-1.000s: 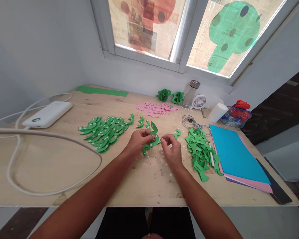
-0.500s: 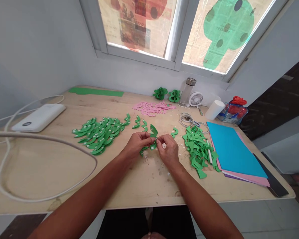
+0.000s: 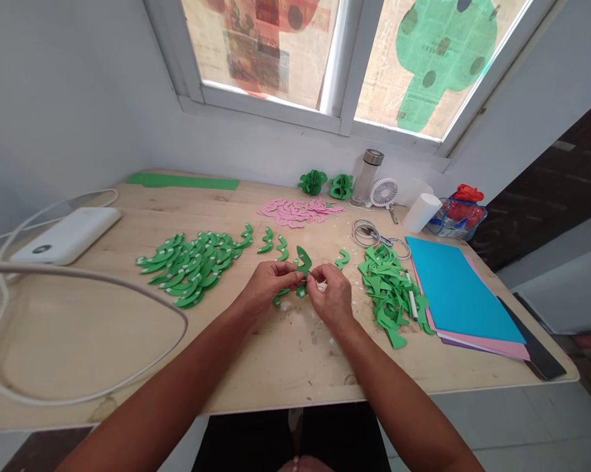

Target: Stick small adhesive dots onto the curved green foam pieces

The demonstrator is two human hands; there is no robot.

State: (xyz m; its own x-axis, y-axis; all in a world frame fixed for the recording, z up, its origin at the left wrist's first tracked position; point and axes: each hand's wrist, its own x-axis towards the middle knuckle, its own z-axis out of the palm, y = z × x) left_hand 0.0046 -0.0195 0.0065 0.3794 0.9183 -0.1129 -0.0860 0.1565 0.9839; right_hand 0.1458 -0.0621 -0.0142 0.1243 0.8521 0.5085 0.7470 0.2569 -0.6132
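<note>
Between my two hands, above the middle of the table, is a curved green paper piece point(image 3: 303, 257) with small white squares on it. The fingers of my left hand point(image 3: 270, 284) pinch it from the left. My right hand point(image 3: 331, 292) pinches at its right side, fingertips meeting those of the left. Another green piece point(image 3: 278, 300) lies partly hidden beside my left fingers. Beyond my hands lie wavy green pieces point(image 3: 282, 248), and one more wavy piece point(image 3: 343, 259) is to the right. A heap of similar green pieces point(image 3: 197, 265) with white squares spreads to the left.
Green scraps point(image 3: 386, 288) with a white pen point(image 3: 412, 305), scissors point(image 3: 374, 232) and blue sheets point(image 3: 462, 292) lie to the right. Pink cut-outs point(image 3: 295, 213), green paper balls point(image 3: 312, 183), a bottle point(image 3: 367, 177) and a fan point(image 3: 384, 192) are behind. A cable point(image 3: 185, 321) loops past a power bank point(image 3: 69, 235).
The whole view has shifted slightly. My hands stay together on the green paper piece, with only a small movement of the fingers.
</note>
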